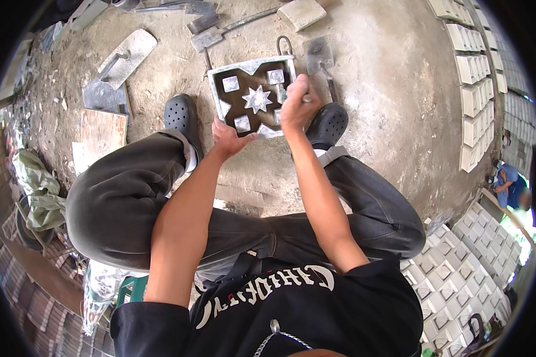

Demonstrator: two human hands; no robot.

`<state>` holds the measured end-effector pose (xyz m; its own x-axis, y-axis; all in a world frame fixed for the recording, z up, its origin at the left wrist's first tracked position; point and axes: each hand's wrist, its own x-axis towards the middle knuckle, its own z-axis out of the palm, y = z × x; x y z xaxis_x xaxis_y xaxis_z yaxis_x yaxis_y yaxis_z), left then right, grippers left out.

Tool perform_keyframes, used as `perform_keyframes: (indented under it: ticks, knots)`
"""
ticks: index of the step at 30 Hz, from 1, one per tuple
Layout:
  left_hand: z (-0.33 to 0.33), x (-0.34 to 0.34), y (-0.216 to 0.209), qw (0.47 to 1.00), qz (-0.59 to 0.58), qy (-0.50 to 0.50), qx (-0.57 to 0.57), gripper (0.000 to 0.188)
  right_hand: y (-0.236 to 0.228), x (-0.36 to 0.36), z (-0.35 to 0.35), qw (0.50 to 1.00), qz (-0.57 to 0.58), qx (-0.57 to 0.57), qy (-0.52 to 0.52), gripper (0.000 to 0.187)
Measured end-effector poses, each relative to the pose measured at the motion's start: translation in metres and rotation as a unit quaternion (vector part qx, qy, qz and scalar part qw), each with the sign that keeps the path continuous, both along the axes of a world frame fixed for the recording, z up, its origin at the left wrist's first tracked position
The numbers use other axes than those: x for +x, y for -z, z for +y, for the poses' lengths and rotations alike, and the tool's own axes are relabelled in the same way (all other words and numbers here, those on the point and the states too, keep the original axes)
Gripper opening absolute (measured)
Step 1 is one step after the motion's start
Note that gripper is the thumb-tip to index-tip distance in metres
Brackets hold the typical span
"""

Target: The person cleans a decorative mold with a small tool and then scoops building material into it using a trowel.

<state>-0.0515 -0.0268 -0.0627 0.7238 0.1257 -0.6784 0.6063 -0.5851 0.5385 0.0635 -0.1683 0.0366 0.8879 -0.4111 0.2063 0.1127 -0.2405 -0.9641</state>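
Corner grip nearest the body: left hand [229, 141] at seven o'clock from the middle of the metal mould [223, 109], fingers curled against the outer left wall, thumb laid along the near edge toward three. Slightly farther out, right hand [299, 108] at three, clenched around a slim rod [307, 99], mostly hidden, its kind impossible to tell; likewise uncertain, contact with the right wall.

Mould flat on the floor between both hands, long axis roughly nine to three, tipped a little toward two. Eight-pointed star core [257, 99] in the middle, at nine from the right knuckles, at twelve from the left thumb tip; right hand the nearer. Square blocks [230, 84] near the four corners.

Left clog [181, 113] at nine, right clog [330, 123] between three and four, close by the right wrist. Beyond, small trowel [318, 55] at two, handle toward five. Farther, plastering float [131, 56] at ten. Farthest, stacked pale blocks [475, 101] at three.
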Motion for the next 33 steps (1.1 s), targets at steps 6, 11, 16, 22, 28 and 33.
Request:
perform_keyframes:
  ticks: [6,11,16,22,28,33]
  knots:
    - [-0.001,-0.002,-0.003,1.000,0.005,-0.003,-0.008,0.146,0.005,0.005,-0.011,0.989,0.069,0.118,-0.055,0.040]
    - [0.000,-0.002,-0.004,1.000,0.003,-0.014,-0.006,0.144,-0.001,-0.001,-0.009,0.996,0.042,0.075,-0.020,0.042]
    - [-0.001,0.001,-0.002,1.000,-0.014,-0.004,0.008,0.144,-0.001,-0.002,-0.003,0.995,0.065,0.027,-0.073,0.039]
    - [-0.004,-0.002,-0.003,1.000,0.007,-0.001,0.023,0.145,0.004,-0.002,0.003,0.994,0.068,-0.010,-0.080,0.037]
    - [-0.002,-0.001,-0.002,1.000,-0.017,-0.008,0.012,0.146,0.008,0.009,-0.007,0.989,0.006,0.090,-0.117,0.035]
    - [-0.003,-0.004,-0.002,1.000,-0.009,-0.002,0.009,0.147,0.015,0.019,-0.012,0.956,0.018,-0.030,-0.291,0.031]
